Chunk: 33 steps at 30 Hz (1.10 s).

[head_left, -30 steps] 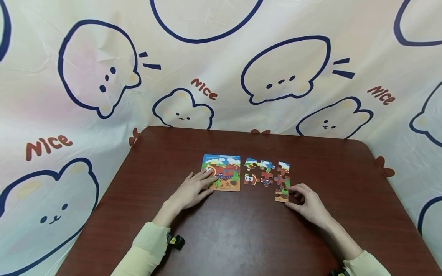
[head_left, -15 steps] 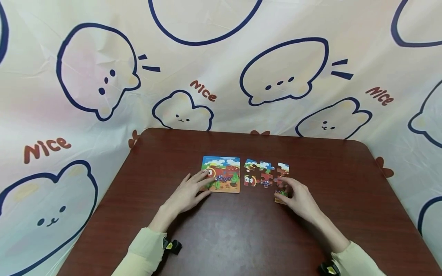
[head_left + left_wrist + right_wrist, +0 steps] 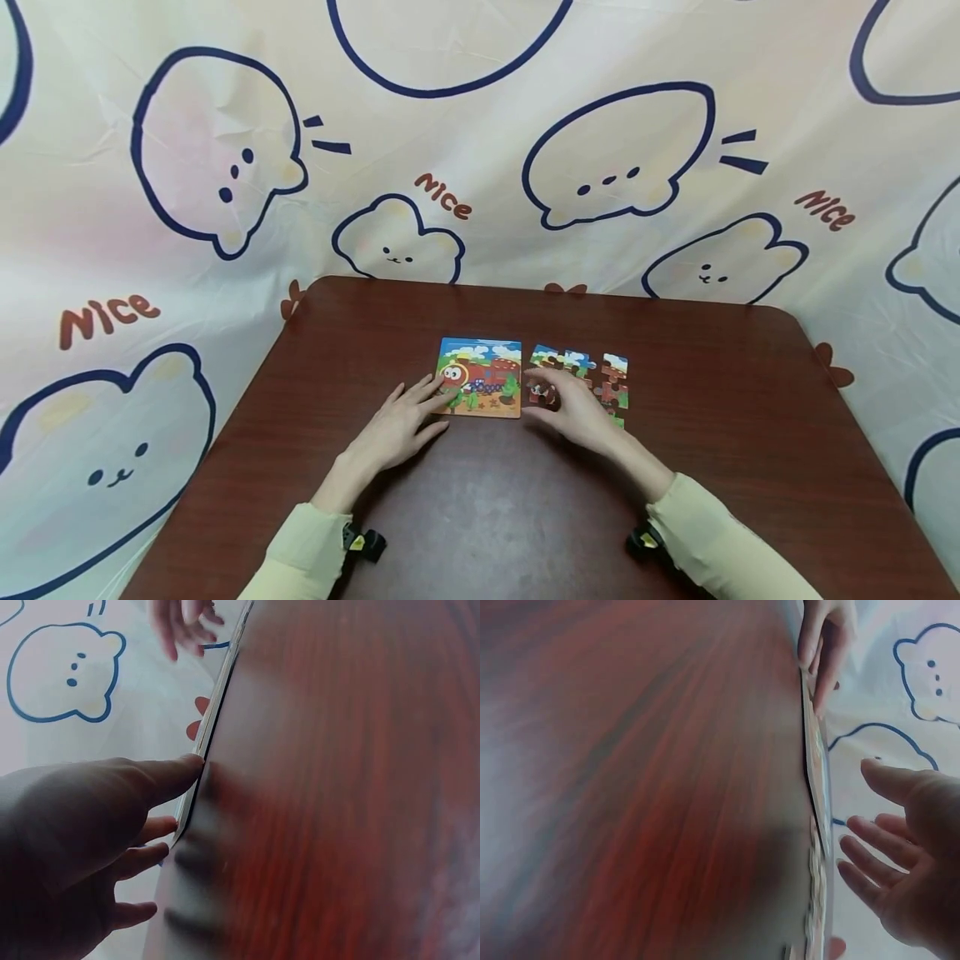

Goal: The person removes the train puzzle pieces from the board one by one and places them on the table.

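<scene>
A square picture puzzle board (image 3: 491, 404) with a cartoon train lies flat near the middle of the table. My left hand (image 3: 397, 425) rests at its left side, fingers spread; in the left wrist view the thumb (image 3: 176, 772) touches the board's edge. My right hand (image 3: 581, 412) hovers just right of the board, over loose jigsaw pieces, partly hiding them. In the right wrist view the right fingers (image 3: 877, 855) are loosely bent, with nothing between them and the thumb. A column of jigsaw pieces (image 3: 615, 367) stands at the far right of the group.
The dark brown wooden table (image 3: 495, 517) spreads around the puzzle. Behind it hangs a pale curtain (image 3: 495, 142) with cartoon outlines. Each wrist carries a small black camera (image 3: 365, 543) below its light sleeve.
My right hand has moved left from the right column of pieces, across the others, to beside the board. My left hand has drawn back slightly left, uncovering more of the board's picture.
</scene>
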Each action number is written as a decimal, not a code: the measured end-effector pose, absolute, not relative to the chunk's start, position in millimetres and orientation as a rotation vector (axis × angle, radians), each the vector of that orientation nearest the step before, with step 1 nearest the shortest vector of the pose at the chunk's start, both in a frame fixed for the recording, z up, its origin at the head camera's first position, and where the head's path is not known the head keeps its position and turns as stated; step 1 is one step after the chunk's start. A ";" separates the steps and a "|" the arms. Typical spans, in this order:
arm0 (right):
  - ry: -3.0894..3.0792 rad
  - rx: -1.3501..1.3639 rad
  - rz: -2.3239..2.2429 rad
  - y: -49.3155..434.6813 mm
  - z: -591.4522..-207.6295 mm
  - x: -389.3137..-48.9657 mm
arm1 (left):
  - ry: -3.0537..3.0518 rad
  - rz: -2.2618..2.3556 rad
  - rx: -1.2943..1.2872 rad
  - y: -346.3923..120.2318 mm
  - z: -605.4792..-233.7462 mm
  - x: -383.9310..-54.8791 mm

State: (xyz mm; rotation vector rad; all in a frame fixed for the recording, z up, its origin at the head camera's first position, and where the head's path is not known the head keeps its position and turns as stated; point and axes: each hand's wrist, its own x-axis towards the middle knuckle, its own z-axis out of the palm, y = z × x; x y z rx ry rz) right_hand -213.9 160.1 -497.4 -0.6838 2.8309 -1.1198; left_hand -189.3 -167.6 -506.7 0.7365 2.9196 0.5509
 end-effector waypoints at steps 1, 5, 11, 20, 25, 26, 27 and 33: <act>2.822 -0.693 -1.124 155.0 -497.9 -216.9 | 2.921 0.553 0.737 -167.5 -506.8 -189.3; 2.772 -0.722 -1.153 138.1 -502.1 -229.6 | 2.922 0.561 0.726 -167.7 -507.4 -189.3; 2.720 -0.754 -1.179 125.2 -513.1 -241.7 | 2.927 0.579 0.731 -166.5 -510.3 -188.7; 2.817 -0.834 -1.160 114.0 -547.1 -257.0 | 2.916 0.601 0.723 -166.0 -510.8 -188.4; 2.798 -0.786 -1.175 101.0 -528.0 -247.3 | 2.914 0.606 0.716 -165.0 -512.0 -189.1; 2.799 -0.778 -1.163 99.4 -524.4 -245.3 | 2.917 0.607 0.718 -164.8 -512.3 -189.1; 2.803 -0.779 -1.170 98.9 -525.3 -245.1 | 2.919 0.610 0.720 -164.9 -512.5 -189.1; 2.810 -0.737 -1.164 97.4 -528.8 -243.0 | 2.939 0.603 0.737 -166.0 -513.7 -189.3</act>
